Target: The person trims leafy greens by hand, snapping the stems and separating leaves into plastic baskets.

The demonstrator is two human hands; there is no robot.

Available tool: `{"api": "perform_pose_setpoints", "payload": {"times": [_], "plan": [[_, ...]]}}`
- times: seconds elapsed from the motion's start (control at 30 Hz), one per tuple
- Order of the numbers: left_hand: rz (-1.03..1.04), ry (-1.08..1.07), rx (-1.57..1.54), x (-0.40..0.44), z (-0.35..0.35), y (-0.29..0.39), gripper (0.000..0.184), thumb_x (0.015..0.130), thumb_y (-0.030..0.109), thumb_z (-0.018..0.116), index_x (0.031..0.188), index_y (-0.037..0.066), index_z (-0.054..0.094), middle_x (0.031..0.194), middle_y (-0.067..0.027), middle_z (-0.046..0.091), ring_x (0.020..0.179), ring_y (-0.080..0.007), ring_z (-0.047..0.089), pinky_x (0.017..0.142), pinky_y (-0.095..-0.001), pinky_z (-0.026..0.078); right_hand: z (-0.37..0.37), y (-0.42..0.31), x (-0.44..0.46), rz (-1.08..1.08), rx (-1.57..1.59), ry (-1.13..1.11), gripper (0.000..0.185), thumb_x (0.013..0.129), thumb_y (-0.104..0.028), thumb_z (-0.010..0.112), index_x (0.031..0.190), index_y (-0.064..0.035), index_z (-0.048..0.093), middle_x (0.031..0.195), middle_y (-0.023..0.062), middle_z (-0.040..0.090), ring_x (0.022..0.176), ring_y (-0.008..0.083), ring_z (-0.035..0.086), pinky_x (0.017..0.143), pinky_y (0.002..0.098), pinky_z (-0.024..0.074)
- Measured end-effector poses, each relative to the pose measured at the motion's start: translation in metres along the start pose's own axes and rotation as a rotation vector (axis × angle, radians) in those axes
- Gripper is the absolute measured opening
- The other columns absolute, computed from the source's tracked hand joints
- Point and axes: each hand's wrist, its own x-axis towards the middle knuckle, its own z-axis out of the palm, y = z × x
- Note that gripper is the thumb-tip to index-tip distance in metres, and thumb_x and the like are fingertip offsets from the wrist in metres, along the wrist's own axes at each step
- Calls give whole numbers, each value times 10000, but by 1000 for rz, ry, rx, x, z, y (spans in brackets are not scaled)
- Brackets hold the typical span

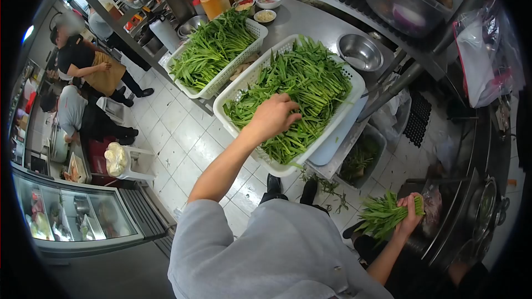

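Left hand [275,116] is resting half-curled on greens [318,80] in white basket [332,128], upper centre of frame; grip unclear. Right hand [410,214] is clasping a bunch [382,216], lower right. Seemingly gathering handfuls; next move is probably calling for a careful left-hand grasp.

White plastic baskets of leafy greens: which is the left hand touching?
The nearer white plastic basket, over the pale blue board: the bare left hand rests on its leafy greens. No hand touches the farther basket.
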Motion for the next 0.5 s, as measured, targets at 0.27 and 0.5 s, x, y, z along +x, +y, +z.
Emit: {"api": "perform_pose_setpoints", "payload": {"times": [0.27,0.5], "plan": [[-312,79,-555,12,-51,-29,223,917,212,667,1058,43,702,931,-44,699,816,-138,633,740,-311,513,7,-4,-1,11,-50,-41,126,915,-5,595,1031,14,551,724,50,510,644,146,523,651,287,456],[-381,276,-1001,5,-114,-40,268,971,216,619,1163,30,606,953,-50,673,875,-120,655,734,-257,507,19,-3,-2,-4,-97,-53,293,866,-1,647,1138,9,537,845,40,540,755,145,542,677,268,453]]}}
